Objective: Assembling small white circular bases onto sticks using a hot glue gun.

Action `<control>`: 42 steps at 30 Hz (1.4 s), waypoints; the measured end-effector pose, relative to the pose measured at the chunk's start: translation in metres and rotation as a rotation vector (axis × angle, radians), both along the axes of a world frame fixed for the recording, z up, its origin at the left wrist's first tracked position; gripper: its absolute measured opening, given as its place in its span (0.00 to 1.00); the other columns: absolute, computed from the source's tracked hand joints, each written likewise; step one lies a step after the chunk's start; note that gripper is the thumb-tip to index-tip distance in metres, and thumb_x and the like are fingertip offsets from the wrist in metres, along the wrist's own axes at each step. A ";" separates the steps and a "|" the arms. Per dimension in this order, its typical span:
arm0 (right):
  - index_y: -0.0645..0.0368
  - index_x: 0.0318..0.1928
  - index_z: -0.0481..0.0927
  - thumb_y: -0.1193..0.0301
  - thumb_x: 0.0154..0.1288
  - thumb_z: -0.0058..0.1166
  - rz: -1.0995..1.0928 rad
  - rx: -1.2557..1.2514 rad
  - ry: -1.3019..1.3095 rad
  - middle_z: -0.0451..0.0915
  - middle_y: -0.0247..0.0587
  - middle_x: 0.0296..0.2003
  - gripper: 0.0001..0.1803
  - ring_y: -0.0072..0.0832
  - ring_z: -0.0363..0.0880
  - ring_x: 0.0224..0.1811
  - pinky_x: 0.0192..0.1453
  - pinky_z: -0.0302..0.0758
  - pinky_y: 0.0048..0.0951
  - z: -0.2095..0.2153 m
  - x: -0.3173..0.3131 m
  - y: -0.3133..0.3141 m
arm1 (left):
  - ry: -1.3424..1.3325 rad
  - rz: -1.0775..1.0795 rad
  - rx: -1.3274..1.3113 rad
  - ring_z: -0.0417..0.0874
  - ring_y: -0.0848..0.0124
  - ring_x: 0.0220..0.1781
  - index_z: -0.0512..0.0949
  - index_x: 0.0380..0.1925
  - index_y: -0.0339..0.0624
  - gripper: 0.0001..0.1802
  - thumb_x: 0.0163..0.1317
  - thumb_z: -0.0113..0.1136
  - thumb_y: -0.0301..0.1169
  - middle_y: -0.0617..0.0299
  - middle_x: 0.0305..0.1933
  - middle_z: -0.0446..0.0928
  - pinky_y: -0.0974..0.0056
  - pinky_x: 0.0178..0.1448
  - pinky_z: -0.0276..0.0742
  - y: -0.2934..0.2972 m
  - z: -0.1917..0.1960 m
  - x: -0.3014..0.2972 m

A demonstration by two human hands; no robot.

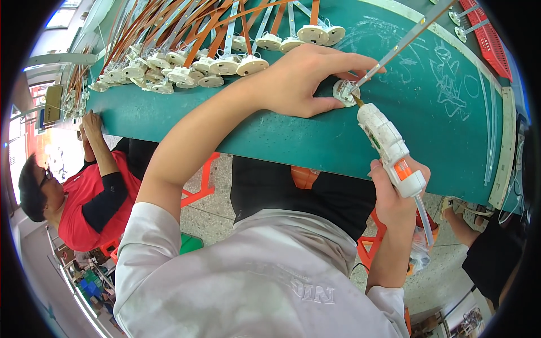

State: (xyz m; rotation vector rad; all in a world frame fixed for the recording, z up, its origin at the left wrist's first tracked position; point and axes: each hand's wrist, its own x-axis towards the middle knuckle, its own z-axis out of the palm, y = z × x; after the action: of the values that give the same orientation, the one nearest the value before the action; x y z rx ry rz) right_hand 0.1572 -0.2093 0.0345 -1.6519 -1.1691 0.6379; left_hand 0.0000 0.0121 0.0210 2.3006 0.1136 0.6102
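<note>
A small round white base (341, 96) with thin wires lies on the green table, a long LED strip (407, 39) rising from it to the upper right. My left hand (301, 79) grips this base, with the thumb at its near edge and the fingers around its far side; the longest visible finger reaches to the strip. In my right hand (389, 188) is a white hot glue gun (382, 130), its nozzle touching or just over the base beside the strip. A clear glue stick (422, 217) sticks out of the gun's rear end.
Many similar white bases (225, 65) with brown and silver strips crowd the table's far left. A red basket (489, 42) stands at the far right, near clear tubes (491, 129). A co-worker in red (96, 197) sits at the left; another person's leg (459, 225) shows at the right.
</note>
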 end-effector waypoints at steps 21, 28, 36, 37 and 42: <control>0.71 0.44 0.80 0.78 0.61 0.63 0.108 -0.185 -0.036 0.81 0.43 0.30 0.12 0.26 0.81 0.26 0.31 0.78 0.29 -0.004 0.014 -0.008 | 0.016 0.005 0.006 0.88 0.56 0.50 0.75 0.64 0.44 0.39 0.48 0.73 0.22 0.54 0.48 0.85 0.57 0.57 0.84 -0.001 0.001 0.000; 0.70 0.48 0.78 0.77 0.63 0.63 0.037 -0.180 0.054 0.81 0.43 0.32 0.14 0.26 0.82 0.28 0.32 0.80 0.29 -0.008 0.011 -0.008 | 0.005 0.000 0.007 0.87 0.55 0.51 0.76 0.65 0.45 0.39 0.48 0.72 0.21 0.56 0.49 0.85 0.58 0.57 0.84 -0.001 0.002 0.000; 0.67 0.42 0.80 0.75 0.65 0.63 0.067 -0.213 0.091 0.83 0.41 0.34 0.09 0.21 0.81 0.28 0.32 0.78 0.26 -0.010 0.016 -0.007 | -0.002 -0.011 -0.018 0.87 0.55 0.52 0.75 0.65 0.45 0.40 0.47 0.72 0.20 0.57 0.48 0.85 0.58 0.58 0.84 -0.001 0.003 0.001; 0.67 0.42 0.80 0.75 0.65 0.63 0.066 -0.212 0.091 0.83 0.41 0.34 0.09 0.21 0.81 0.28 0.32 0.78 0.26 -0.010 0.017 -0.008 | 0.000 -0.010 -0.015 0.88 0.56 0.52 0.75 0.65 0.46 0.40 0.47 0.72 0.20 0.57 0.48 0.85 0.58 0.58 0.84 -0.001 0.003 0.001; 0.67 0.48 0.81 0.77 0.62 0.61 0.046 -0.200 0.242 0.84 0.38 0.33 0.14 0.20 0.80 0.29 0.31 0.76 0.24 -0.008 0.016 -0.009 | -0.003 -0.009 -0.013 0.88 0.56 0.51 0.76 0.65 0.47 0.40 0.47 0.71 0.20 0.58 0.47 0.85 0.58 0.58 0.84 -0.001 0.002 0.000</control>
State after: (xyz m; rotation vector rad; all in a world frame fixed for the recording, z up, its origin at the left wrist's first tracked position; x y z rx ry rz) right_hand 0.1735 -0.2182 0.0261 -1.6616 -0.9954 0.9817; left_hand 0.0004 0.0116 0.0229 2.2863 0.1050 0.6066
